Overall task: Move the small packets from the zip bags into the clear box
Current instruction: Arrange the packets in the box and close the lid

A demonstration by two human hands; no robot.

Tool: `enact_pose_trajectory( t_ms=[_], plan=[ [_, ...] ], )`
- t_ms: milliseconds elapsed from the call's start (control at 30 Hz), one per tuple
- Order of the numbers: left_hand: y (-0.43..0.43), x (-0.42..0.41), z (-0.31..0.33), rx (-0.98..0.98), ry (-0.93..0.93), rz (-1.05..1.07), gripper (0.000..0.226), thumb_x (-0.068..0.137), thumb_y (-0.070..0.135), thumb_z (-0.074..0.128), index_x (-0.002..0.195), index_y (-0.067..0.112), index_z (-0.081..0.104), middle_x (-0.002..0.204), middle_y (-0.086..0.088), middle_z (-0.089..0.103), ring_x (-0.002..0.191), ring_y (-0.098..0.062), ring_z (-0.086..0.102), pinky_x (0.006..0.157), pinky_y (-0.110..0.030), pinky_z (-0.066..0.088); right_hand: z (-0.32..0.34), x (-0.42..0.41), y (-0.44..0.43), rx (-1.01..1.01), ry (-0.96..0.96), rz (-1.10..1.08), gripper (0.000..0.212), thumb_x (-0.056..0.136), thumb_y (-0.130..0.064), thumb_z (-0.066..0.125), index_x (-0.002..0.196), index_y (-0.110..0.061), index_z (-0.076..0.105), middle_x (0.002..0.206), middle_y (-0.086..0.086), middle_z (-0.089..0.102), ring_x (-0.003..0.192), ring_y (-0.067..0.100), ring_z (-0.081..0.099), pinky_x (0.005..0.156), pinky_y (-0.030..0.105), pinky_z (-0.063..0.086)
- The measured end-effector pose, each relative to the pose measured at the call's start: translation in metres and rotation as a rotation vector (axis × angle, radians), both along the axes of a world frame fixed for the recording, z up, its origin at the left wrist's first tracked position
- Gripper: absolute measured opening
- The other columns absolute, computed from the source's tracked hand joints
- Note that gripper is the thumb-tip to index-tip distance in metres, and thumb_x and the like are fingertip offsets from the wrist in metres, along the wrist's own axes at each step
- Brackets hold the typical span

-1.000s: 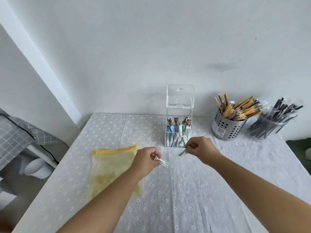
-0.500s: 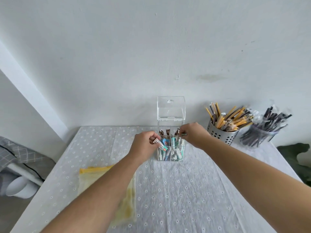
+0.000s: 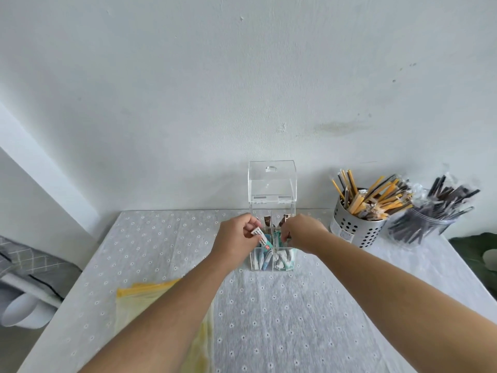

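While it is pinched between the thumb and fingers of the left hand (image 3: 236, 239), a small white packet (image 3: 260, 238) with a teal and red end points down-right over the front left compartment of the clear box (image 3: 271, 249) at the centre of the frame. More packets stand inside the box, blue and teal ones in front and brown ones behind, and its lid (image 3: 271, 181) is tipped up and open. Just right of the packet, the right hand (image 3: 302, 234) is curled over the box's front right compartment; whether it grips anything cannot be told. Both bare forearms reach in from the lower edge. At lower left a yellow-edged zip bag (image 3: 150, 300) lies flat on the white dotted surface (image 3: 282, 319), partly under the left forearm. At right a perforated metal holder (image 3: 355, 230) and a clear jar (image 3: 419, 227) hold wrapped sticks.
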State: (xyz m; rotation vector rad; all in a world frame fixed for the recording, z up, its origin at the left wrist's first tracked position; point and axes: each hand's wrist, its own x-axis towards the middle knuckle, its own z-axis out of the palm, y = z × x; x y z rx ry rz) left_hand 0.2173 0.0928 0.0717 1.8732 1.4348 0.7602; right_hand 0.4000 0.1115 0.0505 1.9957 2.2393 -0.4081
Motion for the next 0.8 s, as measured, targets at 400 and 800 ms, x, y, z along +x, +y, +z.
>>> enact_pose_trajectory(
  t_ms=[400,800],
  plan=[
    [0.023,0.047,-0.001,0.056,0.147,-0.12,0.015,0.08,0.004,0.068,0.092,0.012,0.067,0.088,-0.003,0.067,0.073,-0.013,0.058,0.074,-0.028,0.054,0.001,0.03,-0.028,0.113,0.388,-0.056,0.013,0.08,-0.019,0.073,0.093,-0.016,0.073,0.102,0.0,0.069,0.086,0.011,0.063,0.083,0.028,0.055],
    [0.029,0.057,-0.023,-0.006,0.375,-0.142,0.018,0.076,0.015,0.073,0.092,0.02,0.067,0.088,0.001,0.071,0.079,-0.017,0.066,0.069,-0.028,0.053,-0.009,0.035,-0.03,0.172,0.54,-0.071,0.01,0.078,-0.018,0.075,0.085,-0.009,0.075,0.101,0.0,0.067,0.075,0.008,0.06,0.079,0.022,0.055]
  ],
)
